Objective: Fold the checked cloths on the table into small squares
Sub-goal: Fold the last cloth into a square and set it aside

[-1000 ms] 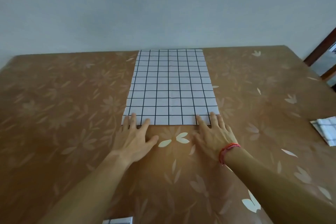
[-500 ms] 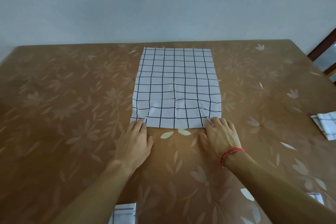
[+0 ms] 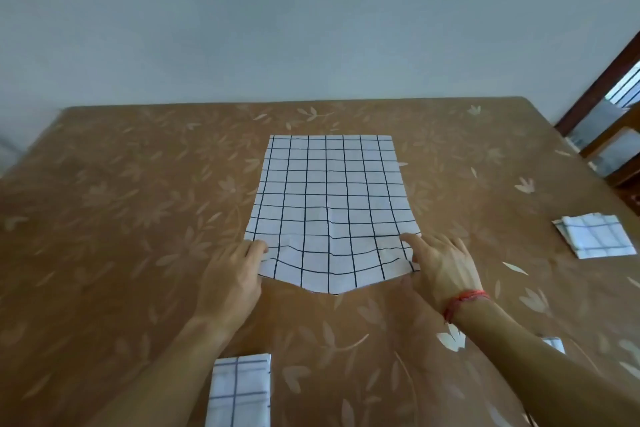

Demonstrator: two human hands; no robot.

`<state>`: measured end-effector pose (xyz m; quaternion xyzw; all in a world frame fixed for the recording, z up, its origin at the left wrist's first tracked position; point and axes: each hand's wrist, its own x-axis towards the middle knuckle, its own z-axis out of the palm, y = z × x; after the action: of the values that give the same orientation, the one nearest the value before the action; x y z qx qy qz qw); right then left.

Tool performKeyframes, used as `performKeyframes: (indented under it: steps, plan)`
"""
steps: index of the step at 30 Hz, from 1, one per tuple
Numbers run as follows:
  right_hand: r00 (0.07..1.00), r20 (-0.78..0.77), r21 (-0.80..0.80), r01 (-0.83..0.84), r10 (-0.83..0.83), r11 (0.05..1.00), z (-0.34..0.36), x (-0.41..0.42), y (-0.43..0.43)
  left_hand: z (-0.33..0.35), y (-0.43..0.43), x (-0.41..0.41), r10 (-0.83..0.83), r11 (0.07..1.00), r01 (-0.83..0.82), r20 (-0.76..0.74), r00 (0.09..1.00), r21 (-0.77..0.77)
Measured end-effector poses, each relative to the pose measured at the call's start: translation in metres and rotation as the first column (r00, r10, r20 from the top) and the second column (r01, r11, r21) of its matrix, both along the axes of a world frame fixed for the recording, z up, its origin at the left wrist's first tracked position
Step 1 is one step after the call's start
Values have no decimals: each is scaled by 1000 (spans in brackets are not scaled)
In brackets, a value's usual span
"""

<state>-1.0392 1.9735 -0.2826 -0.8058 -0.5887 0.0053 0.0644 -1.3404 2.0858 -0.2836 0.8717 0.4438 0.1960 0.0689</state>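
A white cloth with a black grid (image 3: 329,198) lies lengthwise in the middle of the brown flowered table (image 3: 104,218). Its near edge is raised off the table and sags in the middle. My left hand (image 3: 232,274) pinches the near left corner. At the near right corner, my right hand (image 3: 440,267), with a red band on its wrist, pinches the cloth. The far part of the cloth lies flat.
A folded checked cloth (image 3: 595,234) sits at the right edge of the table. Another folded one (image 3: 239,392) lies near the front edge, under my left forearm. A small piece of cloth (image 3: 554,345) peeks out behind my right forearm. A wooden chair (image 3: 613,135) stands far right.
Both hands went from lying flat on the cloth's near edge to pinching its corners and lifting that edge off the table. The view shifted back, showing the folded cloth at the front.
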Motion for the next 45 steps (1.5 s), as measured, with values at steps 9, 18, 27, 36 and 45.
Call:
performKeyframes:
  steps: [9, 18, 27, 36, 45]
  plan:
    - [956, -229, -188, 143, -185, 972, 27, -1, -69, 19, -63, -44, 95, 972, -52, 181, 979, -231]
    - [940, -307, -226, 79, -148, 971, 54, -9, -88, 33, -86, -61, 124, 962, -74, 177, 976, -263]
    - [865, -457, -8, 228, -207, 974, 46, 10, -35, 38, -23, -33, 154, 982, -132, 174, 973, -131]
    - [762, -552, 27, 422, -338, 906, 15, 22, 57, 13, -41, 9, -49, 999, 49, -34, 998, -5]
    - [770, -545, 15, 404, -332, 914, -7, 20, 96, -39, -100, 42, -264, 964, 235, -323, 909, -126]
